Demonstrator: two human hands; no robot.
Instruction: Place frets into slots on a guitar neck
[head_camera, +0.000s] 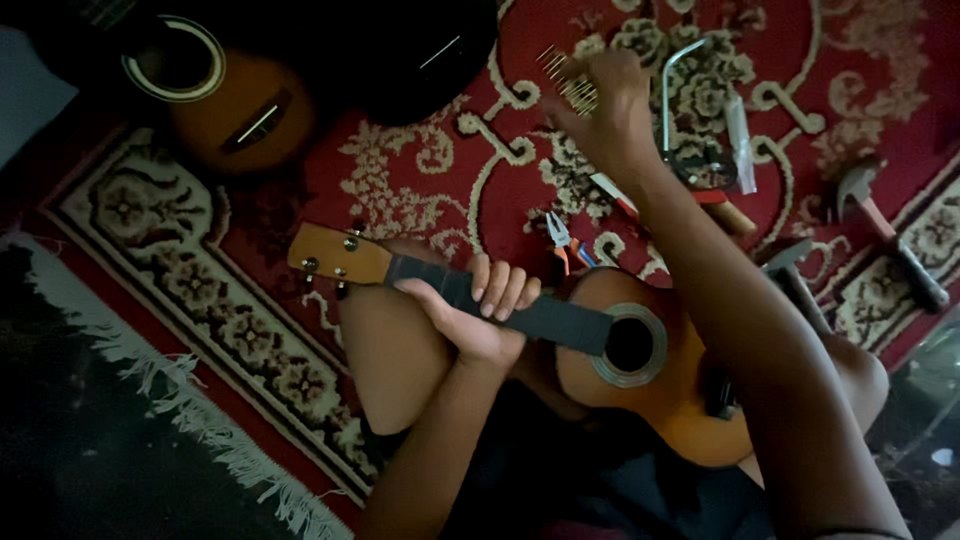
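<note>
The left hand (478, 312) is closed around the dark neck of a small orange-brown wooden ukulele (640, 385) that lies across the person's lap, its pale headstock with metal tuning pegs pointing toward nine o'clock and its rounded body, with a ringed sound hole, sitting at about four o'clock of the frame. The right hand (610, 110) reaches out to twelve o'clock over the red patterned carpet (420, 170), its fingers pinched on a short strip of pale metal frets or pins (567, 80); what exactly the strip is remains hard to tell in the dim light. To do this well, I judge the neck grip should stay firm so the instrument does not roll off the knee while the far arm stretches, and the strip should be lifted level so nothing slides from it. The fingerboard looks plain and dark, with no strings clearly visible. Orange-handled pliers (565, 240) lie just at twelve o'clock of the ukulele's body, a bent metal bar (672, 90) rests at three o'clock of the reaching hand, and a claw hammer (890, 235) lies well apart toward three o'clock. A second sunburst guitar body (225, 100) sits at ten o'clock.
</note>
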